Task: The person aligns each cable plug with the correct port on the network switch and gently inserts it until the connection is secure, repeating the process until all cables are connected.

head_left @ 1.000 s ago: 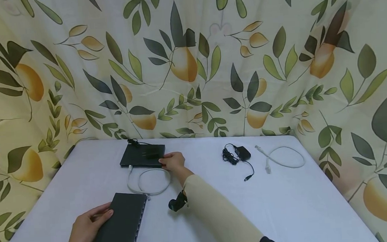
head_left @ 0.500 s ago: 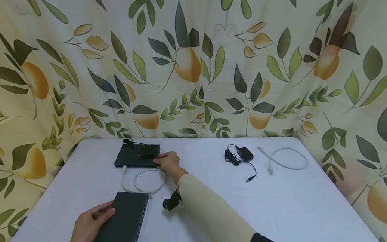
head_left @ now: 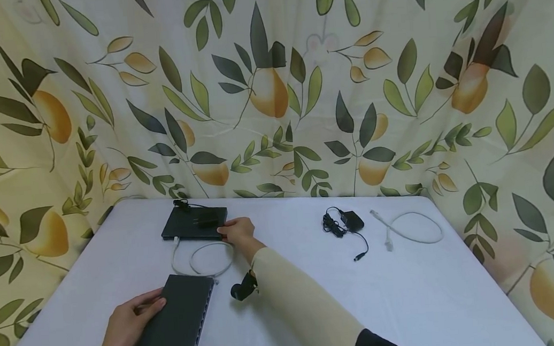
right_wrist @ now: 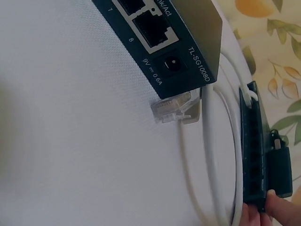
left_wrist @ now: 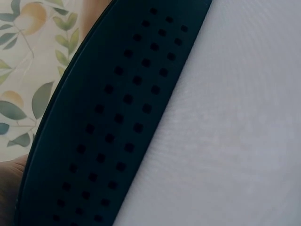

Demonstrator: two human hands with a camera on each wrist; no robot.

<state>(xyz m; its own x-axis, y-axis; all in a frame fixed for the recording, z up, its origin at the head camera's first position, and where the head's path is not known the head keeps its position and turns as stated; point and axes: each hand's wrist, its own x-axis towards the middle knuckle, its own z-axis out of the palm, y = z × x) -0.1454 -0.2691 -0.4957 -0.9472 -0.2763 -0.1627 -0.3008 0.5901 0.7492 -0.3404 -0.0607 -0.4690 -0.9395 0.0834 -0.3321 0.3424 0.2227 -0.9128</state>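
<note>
Nearest, at the left of the white table (head_left: 411,292), the left hand (head_left: 128,318) grips a black TL-SG1008D network switch (head_left: 175,322) by its left edge, its ports (right_wrist: 153,30) facing right. Behind it lies a looped white Ethernet cable (right_wrist: 208,136), and well to the right, a power adapter (head_left: 352,221) and a loose Ethernet cable (head_left: 405,236). Farthest on the table, the right hand (head_left: 239,232) pinches the near right corner of the 2nd black switch (head_left: 179,222), which has the looped cable plugged in and 1 more adapter (right_wrist: 281,172) resting on top.
</note>
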